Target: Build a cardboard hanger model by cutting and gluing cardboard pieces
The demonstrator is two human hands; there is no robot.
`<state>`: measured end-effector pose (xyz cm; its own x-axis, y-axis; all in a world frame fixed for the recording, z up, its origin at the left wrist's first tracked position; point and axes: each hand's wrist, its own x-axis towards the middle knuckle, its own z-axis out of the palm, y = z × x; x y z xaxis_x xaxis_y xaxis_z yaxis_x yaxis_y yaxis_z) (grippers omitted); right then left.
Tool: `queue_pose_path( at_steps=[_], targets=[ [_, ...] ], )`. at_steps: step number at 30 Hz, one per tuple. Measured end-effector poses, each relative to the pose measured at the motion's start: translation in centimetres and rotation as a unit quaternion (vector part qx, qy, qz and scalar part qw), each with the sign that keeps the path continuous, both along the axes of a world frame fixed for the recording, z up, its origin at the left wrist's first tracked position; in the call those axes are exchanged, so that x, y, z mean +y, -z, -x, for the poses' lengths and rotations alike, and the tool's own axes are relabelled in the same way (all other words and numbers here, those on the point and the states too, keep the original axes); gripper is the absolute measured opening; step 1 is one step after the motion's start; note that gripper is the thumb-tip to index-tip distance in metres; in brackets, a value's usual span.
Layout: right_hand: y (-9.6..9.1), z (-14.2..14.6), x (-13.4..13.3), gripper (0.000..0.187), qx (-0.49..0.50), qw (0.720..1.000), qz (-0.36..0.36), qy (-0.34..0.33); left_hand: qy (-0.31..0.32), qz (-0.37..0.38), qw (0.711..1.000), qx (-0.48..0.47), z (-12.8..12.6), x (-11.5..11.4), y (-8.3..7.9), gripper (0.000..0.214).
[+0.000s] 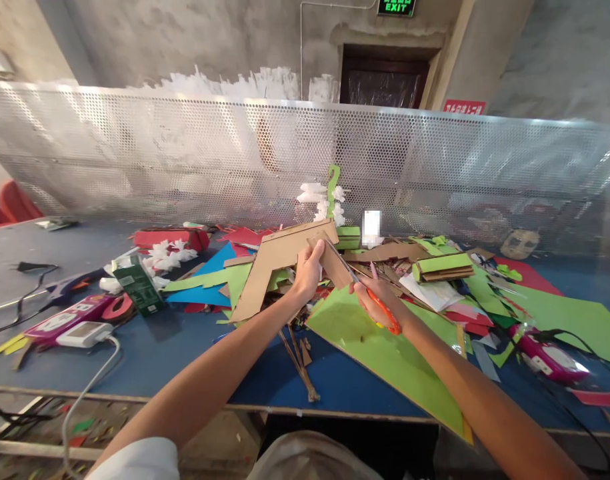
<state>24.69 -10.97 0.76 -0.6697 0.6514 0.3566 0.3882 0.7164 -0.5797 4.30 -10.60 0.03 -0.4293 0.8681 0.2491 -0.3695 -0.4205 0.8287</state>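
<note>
My left hand [309,270] grips a bent piece of brown cardboard [279,250] above the pile, thumb on top near its right end. A narrower cardboard strip [333,268] angles down to the right beside that thumb; whether it is joined to the bent piece I cannot tell. Wrapped round the orange handle of a pair of scissors [387,315] is my right hand [375,301]. The blades point up and left along the strip's edge, and how far apart they are is unclear. Under both hands lie paper and cardboard scraps and a large green board [375,340].
A perforated metal screen [209,160] runs behind the blue table [185,360]. Left are a green box [137,287], a glue gun [75,287], a power strip [67,320] and a white adapter [85,335]. A green cut-out with white tufts [333,193] stands behind; another power strip [549,357] lies right.
</note>
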Motion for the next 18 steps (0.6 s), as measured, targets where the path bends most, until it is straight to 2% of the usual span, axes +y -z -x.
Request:
queue_pose_path(
  at_steps=[4,12,18],
  targets=[
    [0.1,0.3,-0.3,0.061,-0.010,1.000,-0.017,0.007,-0.006,-0.020,1.000,0.010,-0.6,-0.5,-0.2,0.054],
    [0.5,0.3,-0.6,0.042,0.001,1.000,-0.016,0.020,0.003,-0.024,1.000,0.002,-1.5,-1.4,-0.5,0.052],
    [1.0,0.6,-0.6,0.042,0.010,1.000,0.015,0.014,-0.009,-0.012,1.000,0.002,-1.6,-1.6,-0.9,0.047]
  ],
)
